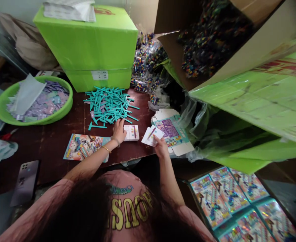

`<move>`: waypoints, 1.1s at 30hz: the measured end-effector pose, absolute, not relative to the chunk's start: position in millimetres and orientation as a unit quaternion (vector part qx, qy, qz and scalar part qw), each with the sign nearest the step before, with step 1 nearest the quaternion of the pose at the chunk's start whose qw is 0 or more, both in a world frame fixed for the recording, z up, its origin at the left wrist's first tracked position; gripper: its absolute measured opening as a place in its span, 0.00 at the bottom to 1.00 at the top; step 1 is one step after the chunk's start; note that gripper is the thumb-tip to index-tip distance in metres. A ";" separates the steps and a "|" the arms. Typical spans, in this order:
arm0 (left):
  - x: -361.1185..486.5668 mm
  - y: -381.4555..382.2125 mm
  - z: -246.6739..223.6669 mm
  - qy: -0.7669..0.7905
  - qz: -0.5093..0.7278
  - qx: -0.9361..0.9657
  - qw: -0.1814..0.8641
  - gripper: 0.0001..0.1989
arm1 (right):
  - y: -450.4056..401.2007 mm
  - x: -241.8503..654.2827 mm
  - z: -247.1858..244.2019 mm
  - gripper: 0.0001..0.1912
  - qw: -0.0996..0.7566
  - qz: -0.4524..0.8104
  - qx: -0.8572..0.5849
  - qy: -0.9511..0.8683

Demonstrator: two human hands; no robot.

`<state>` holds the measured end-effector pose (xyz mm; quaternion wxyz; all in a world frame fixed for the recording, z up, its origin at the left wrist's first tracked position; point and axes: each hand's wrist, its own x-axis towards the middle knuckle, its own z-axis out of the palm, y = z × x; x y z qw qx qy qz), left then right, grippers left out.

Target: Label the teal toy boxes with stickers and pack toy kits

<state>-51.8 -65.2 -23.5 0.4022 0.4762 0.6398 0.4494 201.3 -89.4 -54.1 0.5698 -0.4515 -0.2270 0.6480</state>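
My left hand (119,131) lies beside a stack of white printed cards (131,133), its fingers stretched forward and its thumb side at the stack's left edge. The fingertips reach close to a heap of small teal plastic hammers (110,105). In my right hand (161,146), a few fanned cards (152,135) are pinched between thumb and fingers. Under and beyond these cards, a flattened purple and teal printed box (171,131) lies at the table's right side. Another printed flat box (83,147) rests partly beneath my left forearm.
A green basin (68,104) of small packets stands left, near a phone (25,183) and mug (1,152). Behind the hammers is a large green carton (99,47). Bags of colored beads (148,64) and an open carton (241,84) crowd the right. Several printed boxes (210,200) sit lower right.
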 end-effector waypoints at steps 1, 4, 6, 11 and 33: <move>-56.0 -67.4 -18.4 0.629 0.448 0.508 0.383 0.33 | -93.7 197.5 -53.6 0.23 0.561 0.655 -0.455 -0.224; -63.3 -98.1 -10.8 0.564 0.424 0.575 0.414 0.26 | -115.2 177.5 -51.3 0.24 0.515 0.691 -0.452 -0.230; -62.0 -130.3 -13.0 0.519 0.404 0.550 0.515 0.25 | -132.6 157.6 -47.4 0.25 0.465 0.726 -0.435 -0.260; -53.4 -190.9 -27.3 0.563 0.399 0.373 0.620 0.25 | -154.2 112.1 -29.4 0.20 0.379 0.731 -0.400 -0.402; -50.9 -206.4 -33.0 0.467 0.519 0.141 0.702 0.23 | -107.9 124.7 -15.9 0.20 0.362 0.569 -0.454 -0.583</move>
